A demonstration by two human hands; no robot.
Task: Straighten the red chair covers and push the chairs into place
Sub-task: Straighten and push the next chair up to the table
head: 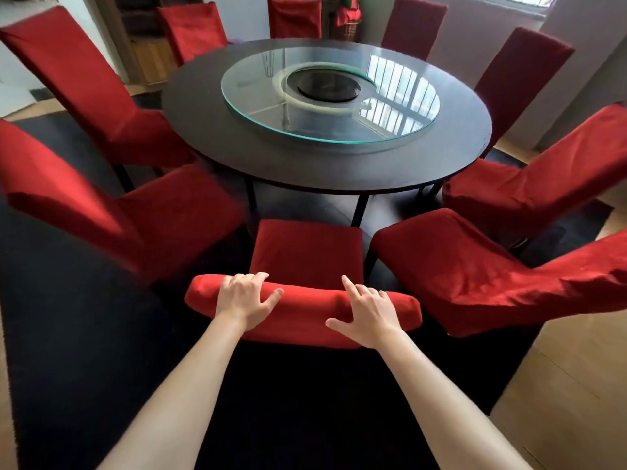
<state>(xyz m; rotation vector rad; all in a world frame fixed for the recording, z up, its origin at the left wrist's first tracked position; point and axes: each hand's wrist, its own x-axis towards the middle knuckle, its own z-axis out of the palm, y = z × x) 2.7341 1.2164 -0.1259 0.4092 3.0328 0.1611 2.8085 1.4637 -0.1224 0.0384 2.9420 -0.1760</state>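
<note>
Red cloth covers the chair [305, 252] right in front of you, and both your hands lie on the top edge of its backrest. Your left hand [246, 296] rests near the left end, fingers bent over the far side of the edge and thumb stretched along the near face. Your right hand [368, 310] sits near the right end with its fingers spread and laid flat on the cloth, thumb pointing left, gripping nothing. A ring shows on one finger of that hand.

That chair's seat points toward the round dark bench [325, 164], its front edge near the bench's rim but apart from it. A glass turntable [330, 93] lies on the bench top. More red-covered chairs ring the bench: one [475, 279] just beside yours on the right, one [135, 212] on the left, both angled and standing back from the rim. A black rug [84, 351] lies under the near chairs, with wooden floor [559, 385] at the right.
</note>
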